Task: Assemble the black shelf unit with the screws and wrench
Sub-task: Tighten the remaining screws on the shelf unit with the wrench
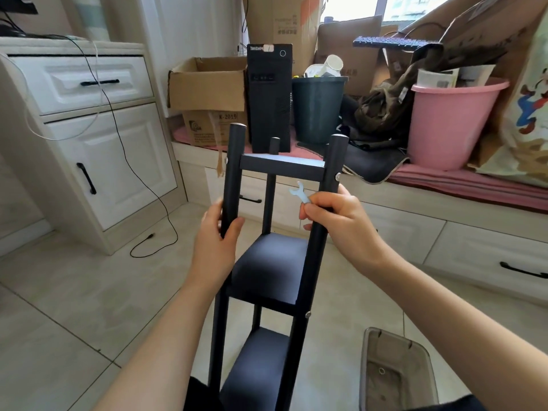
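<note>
Black shelf unit [268, 262] stands upright on the tiled floor [59, 307] right in front of the person, 3 black shelf boards btwn round black posts, top board up near the post ends. Left hand [218, 229] wraps the front-left post just below the top board, thumb on the inner side. Right hand [335, 216] wraps the front-right post at abt the same height & also pinches a small silver wrench [300, 193] against it, open end of the wrench sticking up toward the top board. Silver screws show on the outer sides of the posts: one at top left [226, 160], one at top right [338, 175], one lower on the right post [307, 315] by the middle board. Clear plastic tray [397, 372] on the floor at lower right w/ a small ring-shaped part inside. Behind: black PC tower [269, 99], dark bin [318, 109], pink bucket [452, 120], cardboard boxes on the window bench, white cabinet [89, 137] at left
</note>
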Tool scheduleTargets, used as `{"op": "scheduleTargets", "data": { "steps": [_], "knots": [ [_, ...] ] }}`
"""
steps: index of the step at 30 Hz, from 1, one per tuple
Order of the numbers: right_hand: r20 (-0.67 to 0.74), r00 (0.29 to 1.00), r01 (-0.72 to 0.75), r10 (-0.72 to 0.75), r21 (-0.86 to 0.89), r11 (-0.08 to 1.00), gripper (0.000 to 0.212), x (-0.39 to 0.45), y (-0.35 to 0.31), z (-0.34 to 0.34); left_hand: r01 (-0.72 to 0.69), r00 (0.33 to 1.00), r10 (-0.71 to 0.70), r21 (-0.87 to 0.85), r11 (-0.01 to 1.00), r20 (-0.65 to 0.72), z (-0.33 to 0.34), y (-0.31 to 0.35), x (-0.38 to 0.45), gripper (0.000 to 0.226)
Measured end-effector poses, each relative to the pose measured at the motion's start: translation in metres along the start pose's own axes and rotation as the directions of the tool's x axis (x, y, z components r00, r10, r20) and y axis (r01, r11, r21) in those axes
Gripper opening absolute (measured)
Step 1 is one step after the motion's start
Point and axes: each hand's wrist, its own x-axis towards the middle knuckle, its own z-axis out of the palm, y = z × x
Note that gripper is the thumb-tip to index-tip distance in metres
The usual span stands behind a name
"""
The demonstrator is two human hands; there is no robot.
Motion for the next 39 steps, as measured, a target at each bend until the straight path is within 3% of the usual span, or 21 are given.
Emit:
{"op": "scheduleTargets", "data": {
  "steps": [5, 10, 13, 16, 17, 19, 21, 22, 26, 30, 34, 39],
  "knots": [
    [-0.003, 0.993, 0.117, -0.117, -0.046, 0.992, 0.031, -0.005, -0.001, 0.008, 0.01, 0.999, -0.012, -0.057, 0.998, -0.037, 0.001, 0.0, -0.001, 0.034],
    [0.02, 0.993, 0.116, -0.115, -0.096, 0.989, 0.029, -0.005, -0.006, 0.009, 0.048, 0.999, -0.049, -0.121, 0.991, -0.01, 0.003, -0.001, -0.001, 0.033],
    [0.018, 0.999, 0.043, -0.04, -0.212, 0.976, 0.028, -0.004, -0.016, 0.015, 0.085, 0.995, -0.077, 0.138, 0.987, -0.061, -0.002, 0.002, 0.001, 0.056],
    [0.041, 0.999, 0.001, 0.01, -0.272, 0.962, 0.025, -0.001, -0.026, 0.024, -0.02, 0.96, 0.091, 0.26, 0.965, -0.264, -0.003, 0.02, -0.013, 0.065],
    [0.061, 0.998, 0.006, 0.012, -0.284, 0.959, 0.023, 0.0, -0.029, 0.027, -0.051, 0.963, 0.108, 0.229, 0.972, -0.245, 0.001, 0.026, -0.021, 0.058],
    [0.101, 0.995, 0.009, 0.022, -0.293, 0.956, 0.022, 0.004, -0.034, 0.035, 0.029, 0.999, -0.025, 0.093, 0.995, -0.039, 0.011, 0.035, -0.036, 0.045],
    [0.107, 0.993, -0.019, 0.052, -0.288, 0.957, 0.023, 0.008, -0.039, 0.043, 0.217, 0.934, -0.215, 0.025, 0.976, 0.284, 0.017, 0.039, -0.048, 0.037],
    [0.099, 0.993, -0.038, 0.069, -0.287, 0.957, 0.024, 0.01, -0.041, 0.047, 0.261, 0.89, -0.253, 0.031, 0.965, 0.38, 0.019, 0.039, -0.051, 0.033],
    [0.102, 0.991, -0.059, 0.091, -0.28, 0.958, 0.024, 0.018, -0.045, 0.055, 0.263, 0.909, -0.262, 0.04, 0.964, 0.324, 0.027, 0.037, -0.051, 0.02],
    [0.103, 0.992, -0.046, 0.074, -0.255, 0.966, 0.026, 0.019, -0.041, 0.053, 0.219, 0.899, -0.22, 0.046, 0.975, 0.38, 0.031, 0.035, -0.051, 0.018],
    [0.141, 0.989, -0.02, 0.04, -0.146, 0.989, 0.024, 0.019, -0.036, 0.038, 0.223, 0.888, -0.219, 0.038, 0.974, 0.405, 0.027, 0.033, -0.047, 0.014],
    [0.085, 0.996, -0.007, 0.011, -0.054, 0.999, 0.024, 0.017, -0.023, 0.011, 0.22, 0.889, -0.215, 0.035, 0.975, 0.404, 0.023, 0.032, -0.044, 0.011]
  ]
}}
